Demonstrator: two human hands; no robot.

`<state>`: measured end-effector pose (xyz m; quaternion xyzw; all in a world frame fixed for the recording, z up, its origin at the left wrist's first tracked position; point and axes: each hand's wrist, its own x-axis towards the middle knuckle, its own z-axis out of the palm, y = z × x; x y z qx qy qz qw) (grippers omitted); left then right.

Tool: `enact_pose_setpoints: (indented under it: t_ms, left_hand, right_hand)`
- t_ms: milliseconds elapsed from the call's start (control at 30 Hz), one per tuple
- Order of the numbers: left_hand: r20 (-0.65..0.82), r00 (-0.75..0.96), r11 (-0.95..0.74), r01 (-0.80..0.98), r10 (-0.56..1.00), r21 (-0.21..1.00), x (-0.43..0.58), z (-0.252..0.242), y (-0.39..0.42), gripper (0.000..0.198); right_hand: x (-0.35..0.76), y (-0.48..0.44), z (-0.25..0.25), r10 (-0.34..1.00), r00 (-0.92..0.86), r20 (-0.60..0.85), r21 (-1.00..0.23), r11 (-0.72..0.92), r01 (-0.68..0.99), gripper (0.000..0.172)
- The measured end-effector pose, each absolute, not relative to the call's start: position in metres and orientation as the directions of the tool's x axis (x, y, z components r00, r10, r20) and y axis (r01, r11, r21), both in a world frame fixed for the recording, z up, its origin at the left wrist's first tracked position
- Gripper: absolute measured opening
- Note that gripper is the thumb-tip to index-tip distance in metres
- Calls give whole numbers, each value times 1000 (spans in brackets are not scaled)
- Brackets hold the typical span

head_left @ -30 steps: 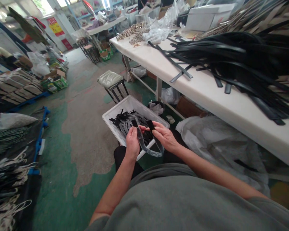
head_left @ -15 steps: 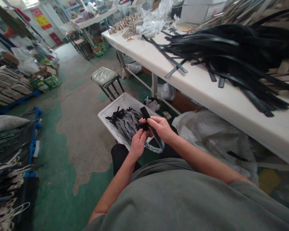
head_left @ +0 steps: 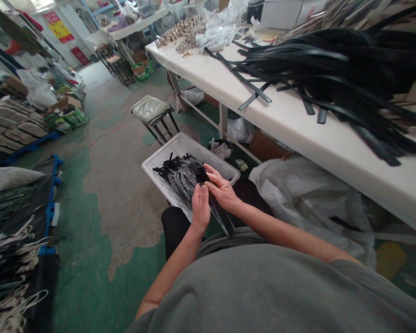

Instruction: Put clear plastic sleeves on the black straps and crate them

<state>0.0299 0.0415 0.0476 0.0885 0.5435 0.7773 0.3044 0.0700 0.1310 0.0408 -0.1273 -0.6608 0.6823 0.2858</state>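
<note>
Your left hand (head_left: 201, 206) and right hand (head_left: 223, 189) are both closed on one black strap (head_left: 223, 221), holding it between them just above your lap. The left hand shows only its back, so you cannot see its fingertips or how they sit on the strap. The right hand's thumb and fingers are drawn together on the strap's upper end, where it is hard to tell the strap from the dark pieces behind it. The lower end slants down toward your grey shirt (head_left: 280, 291) and looks doubled over, though whether it is one layer or two is unclear. Just beyond your hands stands one white bin (head_left: 180, 144) holding a tangle of short black strips (head_left: 178, 178), too knotted to count. One stool (head_left: 150, 111) with a pale cushion stands farther off on the green floor. To your right runs one long white table (head_left: 280, 122), cut off by the frame edge, carrying a heap of long black straps (head_left: 333, 69) that cannot be counted either. At its far end lie a blurred pile of metal fittings (head_left: 180, 36) and some clear bags. Under the table lies one large crumpled plastic sack (head_left: 308, 199).
</note>
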Motion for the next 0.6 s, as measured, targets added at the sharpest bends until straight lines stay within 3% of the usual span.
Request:
enact_pose_setpoints:
  t_ms: [167,300,367,467,600]
  left_hand:
    - [-130,-663,-63,-260,737,964,25,46,33,33]
    - [-150,-595,99,-117,790,988,21,43,30,29]
    - [-144,-566,137,-54,812,989,21,44,30,29]
    - [-92,-539,172,100,837,980,23,52,31,30]
    - [-43,-485,242,356,874,903,26,61,27,27]
  right_hand:
    - [76,143,48,508,-858,72,-942,-247,-226,67]
    - [84,155,58,344,-939,13,-966,-238,-100,41]
    - [87,157,64,282,-958,-50,-985,-172,0,43]
    - [89,156,75,361,-927,-98,-991,-122,58,49]
    - [86,164,91,547,-835,50,-994,-55,-95,50]
